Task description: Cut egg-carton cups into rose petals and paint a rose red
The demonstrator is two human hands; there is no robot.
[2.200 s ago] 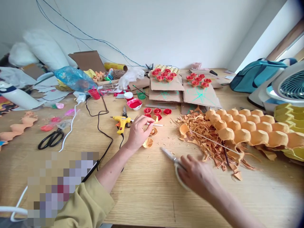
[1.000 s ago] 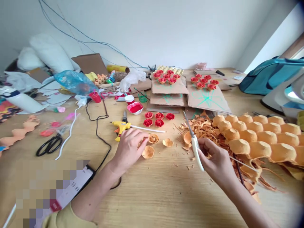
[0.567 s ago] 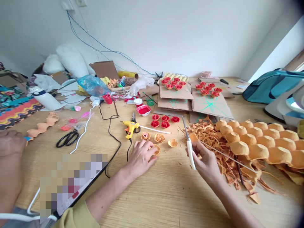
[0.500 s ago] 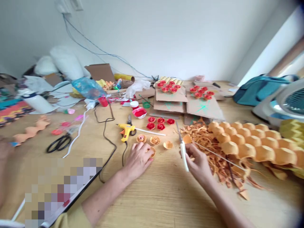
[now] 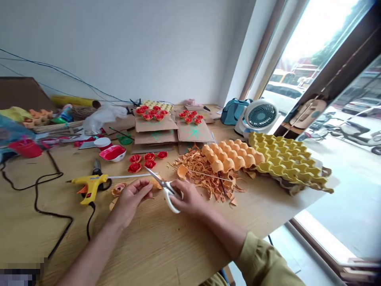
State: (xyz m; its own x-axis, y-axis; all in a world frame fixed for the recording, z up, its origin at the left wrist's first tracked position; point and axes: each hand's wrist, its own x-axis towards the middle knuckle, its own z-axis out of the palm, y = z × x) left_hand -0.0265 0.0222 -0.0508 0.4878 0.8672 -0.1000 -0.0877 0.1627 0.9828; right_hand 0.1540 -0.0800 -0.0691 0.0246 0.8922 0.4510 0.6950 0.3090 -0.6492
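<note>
White-handled scissors [image 5: 169, 196] are gripped in my right hand [image 5: 190, 198], blades pointing up and left over the table. My left hand [image 5: 132, 198] is closed, thumb and fingers pinched together close to the blades; what they hold, if anything, is hidden. An orange egg-carton cup [image 5: 156, 182] shows between my left fingers and the blades. Partly covered by my left hand is an orange carton flower [image 5: 119, 189]. Several red-painted flowers [image 5: 149, 164] lie beyond my hands. Loose orange scraps [image 5: 205, 174] and another orange cup [image 5: 182, 171] lie beyond my right hand.
A yellow glue gun [image 5: 91, 186] with its cord lies left, against dark-handled scissors [image 5: 97, 167]. Behind stand a bowl of red paint [image 5: 113, 153] and cardboard sheets [image 5: 156, 123] bearing red flowers. Right are an orange egg tray [image 5: 232, 155], yellow trays [image 5: 285, 163] and a fan [image 5: 262, 114].
The view has swung right, bringing the window and yellow trays into sight. My left hand has left the small orange flower it was touching, and the scissors have come close to my left fingers.
</note>
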